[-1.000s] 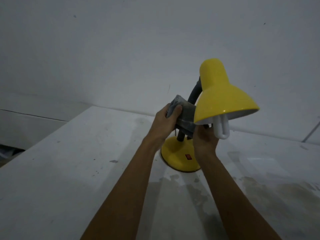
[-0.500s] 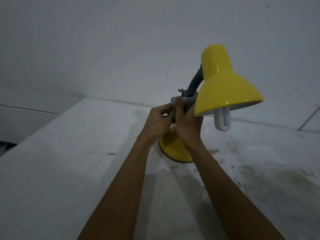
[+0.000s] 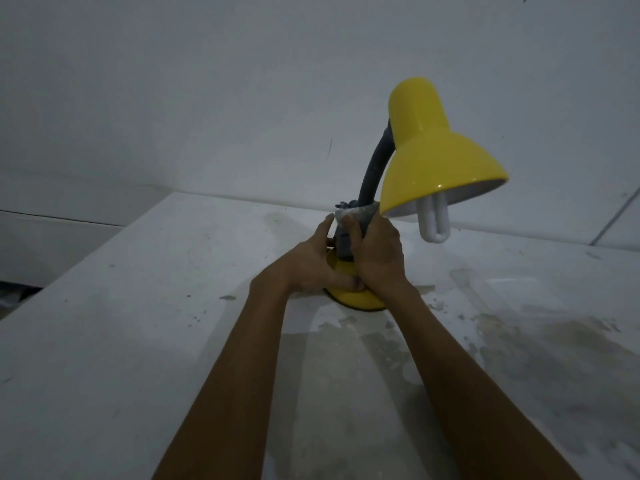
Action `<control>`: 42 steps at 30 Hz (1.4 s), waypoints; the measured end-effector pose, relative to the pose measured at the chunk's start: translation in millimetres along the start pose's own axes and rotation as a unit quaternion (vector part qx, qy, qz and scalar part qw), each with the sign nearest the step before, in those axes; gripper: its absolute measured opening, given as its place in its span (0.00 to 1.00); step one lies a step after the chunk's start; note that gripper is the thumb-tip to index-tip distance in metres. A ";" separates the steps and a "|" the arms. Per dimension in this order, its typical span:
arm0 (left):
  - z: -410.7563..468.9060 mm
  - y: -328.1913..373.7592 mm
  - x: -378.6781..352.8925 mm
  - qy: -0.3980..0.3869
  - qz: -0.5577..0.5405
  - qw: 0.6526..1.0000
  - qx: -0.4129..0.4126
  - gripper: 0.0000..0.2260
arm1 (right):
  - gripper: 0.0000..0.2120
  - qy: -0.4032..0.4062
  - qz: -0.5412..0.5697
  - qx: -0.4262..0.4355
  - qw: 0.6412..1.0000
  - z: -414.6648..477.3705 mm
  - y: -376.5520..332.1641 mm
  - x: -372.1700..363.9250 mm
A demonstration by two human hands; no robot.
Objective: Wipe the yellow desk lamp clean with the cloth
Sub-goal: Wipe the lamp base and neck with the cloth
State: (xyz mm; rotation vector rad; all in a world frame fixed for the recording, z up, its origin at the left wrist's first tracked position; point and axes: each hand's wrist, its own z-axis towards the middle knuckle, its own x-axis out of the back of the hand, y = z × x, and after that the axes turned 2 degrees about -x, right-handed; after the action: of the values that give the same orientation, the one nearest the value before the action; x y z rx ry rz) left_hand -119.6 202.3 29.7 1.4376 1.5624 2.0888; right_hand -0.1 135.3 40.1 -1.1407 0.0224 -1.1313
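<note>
1. Nearest the camera, two bare forearms are seen reaching across the stained white table (image 3: pixel 104 341) towards its middle, where the yellow desk lamp (image 3: pixel 433 157) stands on its round base (image 3: pixel 360 299)
2. The left hand (image 3: pixel 308 268) is laid low against the base and the foot of the stem, its thumb raised beside the cloth; its other fingers are hidden behind the right hand, so whether they are closed on anything cannot be told. It is best used as a brace, so that the lamp is kept from sliding or tipping
3. The right hand (image 3: pixel 377 251) is curled tight, its fingers clamped on the grey cloth (image 3: pixel 356 213), which is wrapped around the lower part of the grey neck (image 3: pixel 374 168)
4. The step in hand is judged to be the wiping of the neck. The cloth should be kept fully around the stem and drawn along it with a slight twist, so that the far side is reached too
5. Pressure should be kept moderate: the neck looks flexible and may be bent out of shape
6. Further off and to the right, the shade overhangs the hands, and the white bulb (image 3: pixel 434 220) hangs just beside the right hand; it should not be knocked
</note>
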 end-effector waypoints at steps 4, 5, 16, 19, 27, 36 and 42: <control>-1.4 0.2 -2.4 0.001 -0.002 1.000 -0.013 0.63 | 0.30 -0.009 -0.103 -0.017 0.995 2.0 13.4 -1.4; -2.2 0.4 -2.9 0.001 0.000 1.000 -0.012 0.63 | 0.33 -0.014 -0.121 -0.022 0.992 2.8 15.6 -1.8; -5.1 1.4 -4.6 -0.004 0.014 1.000 0.007 0.56 | 0.24 -0.073 -0.071 -0.020 0.995 0.6 29.8 14.0; -4.6 0.5 -4.4 -0.007 0.019 1.000 0.010 0.56 | 0.20 -0.099 -0.044 -0.012 0.994 9.0 37.4 17.9; -5.5 -0.6 -5.0 -0.003 0.013 1.000 0.014 0.54 | 0.12 -0.112 -0.027 0.037 0.993 19.4 54.6 33.8; -8.6 2.1 -5.4 -0.002 0.012 1.000 0.026 0.55 | 0.13 0.034 0.017 -0.027 0.999 15.1 56.1 66.2; -8.1 3.1 -5.0 0.000 0.017 1.000 0.025 0.55 | 0.11 0.092 0.001 0.004 0.996 15.4 61.7 62.5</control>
State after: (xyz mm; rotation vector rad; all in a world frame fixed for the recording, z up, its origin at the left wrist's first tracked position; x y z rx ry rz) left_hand -121.9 192.5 29.4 1.4911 1.6126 2.0820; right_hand 81.2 99.3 34.6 -1.0258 0.1622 -1.2299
